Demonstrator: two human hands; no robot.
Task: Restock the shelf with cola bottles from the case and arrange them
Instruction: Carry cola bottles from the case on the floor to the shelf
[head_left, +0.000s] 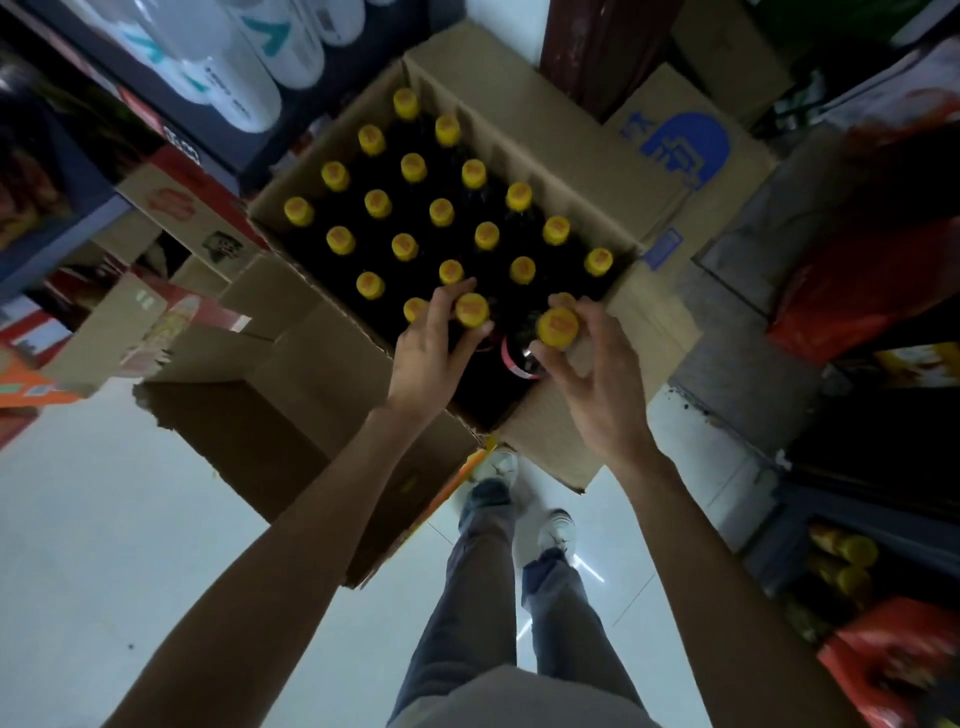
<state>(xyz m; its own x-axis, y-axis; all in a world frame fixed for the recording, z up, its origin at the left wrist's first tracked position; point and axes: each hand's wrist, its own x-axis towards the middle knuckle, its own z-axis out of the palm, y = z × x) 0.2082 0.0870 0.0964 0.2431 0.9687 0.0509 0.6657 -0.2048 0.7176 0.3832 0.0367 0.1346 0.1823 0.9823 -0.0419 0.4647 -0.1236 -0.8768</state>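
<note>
The open cardboard case (524, 130) stood on the floor, nearly full of yellow-capped cola bottles (441, 213). At the case's near edge, the left hand (431, 348) pinched one bottle cap (471, 310); the right hand (597, 374) gripped the cap of a raised bottle (557, 326). Risk: a cap-only hold offered little purchase, so either bottle could slip and strike its neighbours in the case.

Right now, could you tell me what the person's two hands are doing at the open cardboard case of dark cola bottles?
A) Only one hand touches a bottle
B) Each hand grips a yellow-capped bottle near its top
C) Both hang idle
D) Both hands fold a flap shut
B: the left hand curls round one yellow cap, the right hand round another yellow-capped bottle, raised above its neighbours in the cardboard case.
</note>
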